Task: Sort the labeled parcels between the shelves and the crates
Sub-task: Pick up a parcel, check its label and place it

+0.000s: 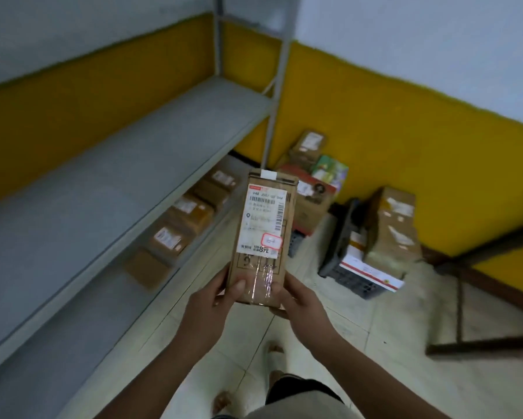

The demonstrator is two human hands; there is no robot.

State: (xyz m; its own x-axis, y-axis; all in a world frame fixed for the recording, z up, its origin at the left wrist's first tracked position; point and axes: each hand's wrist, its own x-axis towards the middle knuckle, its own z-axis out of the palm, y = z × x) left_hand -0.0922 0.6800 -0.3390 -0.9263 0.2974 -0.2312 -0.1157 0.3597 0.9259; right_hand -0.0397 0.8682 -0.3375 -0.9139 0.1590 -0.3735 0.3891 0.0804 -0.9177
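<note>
- We see a long grey metal shelf unit (109,164) running along the left wall; its upper board is bare.
- Lower grey shelf board (57,343) carries a row of brown cardboard parcels with white labels (181,225), blurred, side by side under the upper board.
- Pale tiled floor (375,373) fills the lower right, yellow-painted wall band (390,125) behind it.
- Corner pile of mixed cardboard boxes (310,176) sits at the wall, one red-and-white, one green on top.
- Black plastic crate (349,261), tilted, holds a white-and-red box and a tall taped brown carton (394,228).
- Dark metal frame (480,297) stands at the right edge.
- Tall narrow brown cardboard parcel (261,237) is up in the air at centre, above the floor, label facing us.
- Its white shipping label (261,219) has barcodes and a small red-bordered sticker (271,241); text too small to read.
- Left hand (214,300) clamps the parcel's lower left edge, thumb on the front.
- Right hand (299,300) clamps the lower right edge, thumb over clear tape.
</note>
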